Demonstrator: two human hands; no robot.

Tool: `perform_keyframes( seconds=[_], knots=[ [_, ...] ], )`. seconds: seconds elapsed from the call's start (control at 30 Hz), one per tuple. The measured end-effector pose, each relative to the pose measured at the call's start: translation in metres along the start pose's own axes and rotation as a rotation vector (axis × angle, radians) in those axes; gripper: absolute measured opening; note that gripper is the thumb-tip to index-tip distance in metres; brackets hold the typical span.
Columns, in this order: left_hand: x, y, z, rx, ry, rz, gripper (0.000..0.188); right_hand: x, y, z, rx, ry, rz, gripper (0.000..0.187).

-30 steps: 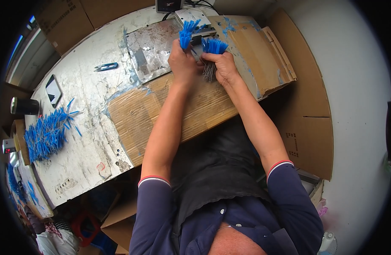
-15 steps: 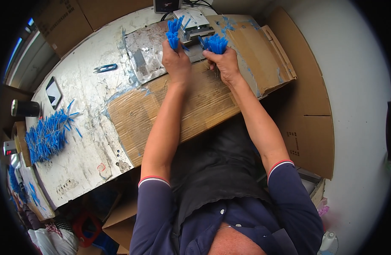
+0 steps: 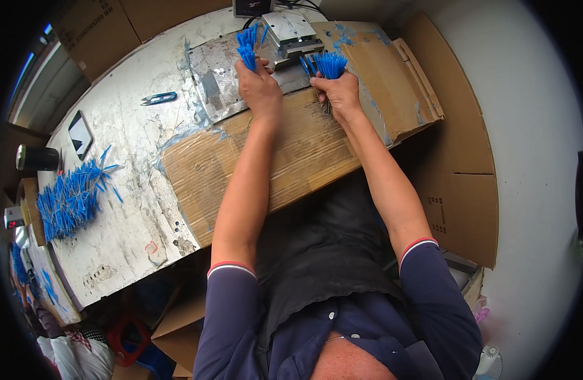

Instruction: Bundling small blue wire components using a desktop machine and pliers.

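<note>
My left hand (image 3: 260, 92) is curled closed round the left bunch (image 3: 246, 49), a bundle of thin sticks with blue ends pointing up and away from me; the part inside my fist I cannot see. My right hand (image 3: 339, 92) is also closed, thumb to the left, round the right bunch (image 3: 330, 66), whose blue ends fan out above the grip while thin pale stems (image 3: 326, 106) show below it. The two bunches are apart, the left one over the metal plate (image 3: 223, 73), the right one just beside the front of the metal block (image 3: 290, 26).

As I judge it, the likeliest trouble is sticks slipping out. One blue end already leans away from the rest of the left bunch, so a loosened grip could let it drop onto the plate. If I squeeze too hard instead, the slender stems might bend or cross and tangle. The right bunch is near enough to the block that a careless sideways swing could catch its blue ends on an edge and splay them.

The pile (image 3: 70, 199) of similar sticks lies on the table (image 3: 130, 158) at far left, a few straying from its edge; a sleeve or elbow brushing there could scatter more.
</note>
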State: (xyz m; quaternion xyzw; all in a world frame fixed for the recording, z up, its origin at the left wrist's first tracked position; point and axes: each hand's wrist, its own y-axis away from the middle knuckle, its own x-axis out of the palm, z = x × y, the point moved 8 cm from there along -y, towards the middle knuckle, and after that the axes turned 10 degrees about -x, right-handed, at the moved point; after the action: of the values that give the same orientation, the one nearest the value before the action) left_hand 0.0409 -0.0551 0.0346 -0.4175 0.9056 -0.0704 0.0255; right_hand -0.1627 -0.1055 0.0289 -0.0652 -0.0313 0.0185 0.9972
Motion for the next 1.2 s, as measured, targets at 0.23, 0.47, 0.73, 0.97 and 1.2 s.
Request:
perform_keyframes(
  seconds=[0.23, 0.47, 0.73, 0.97, 1.2],
  knots=[
    [0.004, 0.002, -0.001, -0.008, -0.136, 0.051, 0.013, 0.002, -0.01, -0.007, 0.015, 0.091, -0.04, 0.015],
    [0.002, 0.004, -0.004, 0.138, -0.177, -0.036, 0.013, 0.006, -0.011, -0.009, 0.015, 0.108, -0.058, 0.015],
    [0.016, 0.016, -0.016, 0.384, -0.482, 0.009, 0.014, 0.002, -0.008, -0.001, -0.04, -0.039, -0.043, 0.013],
    [0.028, 0.018, -0.012, 0.405, -0.634, 0.112, 0.018, -0.006, 0.0, 0.0, -0.022, -0.145, -0.078, 0.016],
    [0.03, 0.019, -0.015, 0.408, -0.63, 0.129, 0.014, -0.009, 0.002, -0.003, 0.039, -0.084, -0.013, 0.021]
  ],
)
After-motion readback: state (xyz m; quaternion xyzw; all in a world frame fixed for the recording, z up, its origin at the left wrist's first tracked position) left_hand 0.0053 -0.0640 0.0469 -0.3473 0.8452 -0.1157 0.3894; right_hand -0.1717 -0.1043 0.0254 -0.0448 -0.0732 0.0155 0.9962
